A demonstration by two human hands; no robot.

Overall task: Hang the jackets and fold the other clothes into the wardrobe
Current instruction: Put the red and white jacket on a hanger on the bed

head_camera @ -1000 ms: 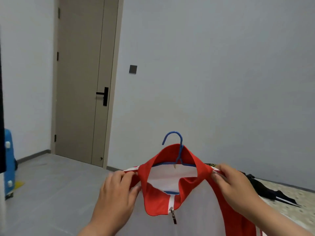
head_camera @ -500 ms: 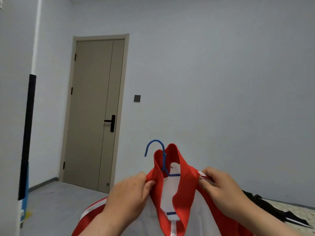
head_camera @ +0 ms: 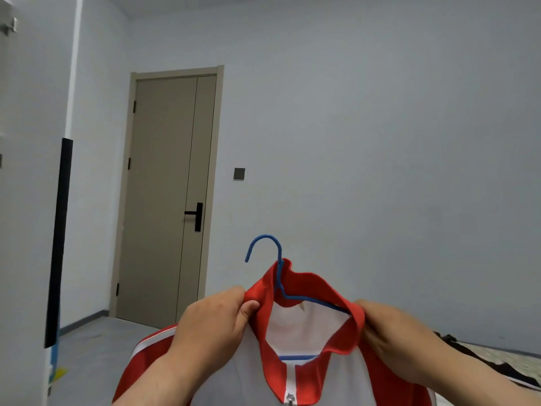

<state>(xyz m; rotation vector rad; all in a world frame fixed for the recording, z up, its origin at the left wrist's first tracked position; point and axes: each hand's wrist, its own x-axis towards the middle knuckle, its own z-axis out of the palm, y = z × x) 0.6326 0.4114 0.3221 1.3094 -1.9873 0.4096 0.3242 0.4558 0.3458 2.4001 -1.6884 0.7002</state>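
The left hand [head_camera: 211, 326] pinches the left side of the red collar [head_camera: 310, 285] between thumb and curled fingers, the thumb tip pressed onto the cloth just under the collar's edge. The right hand [head_camera: 399, 342] grips the other side of the collar at the shoulder, its fingers curled into the fabric and partly hidden behind it. Between the two hands the jacket [head_camera: 248, 373], white in the body with red shoulders and a white stripe down the sleeve, is held up in front of the person at chest height, its front facing the camera and the collar spread open. A blue hanger [head_camera: 265, 240] sits inside the jacket: its hook rises above the back of the collar and curves to the left, one arm runs down inside the neck opening towards the right hand, and its lower bar shows across the gap above the zip [head_camera: 289, 398], which is closed at the bottom edge of the view. Behind stands a plain pale wall [head_camera: 380, 142] with a dark square switch [head_camera: 239, 173], and left of it a closed beige door [head_camera: 167, 186] with a black handle [head_camera: 196, 215]. A black upright strip [head_camera: 60, 241] stands at the far left above the grey floor [head_camera: 93, 347]. At the lower right a dark garment [head_camera: 449, 339] lies on a patterned bed [head_camera: 494, 354].
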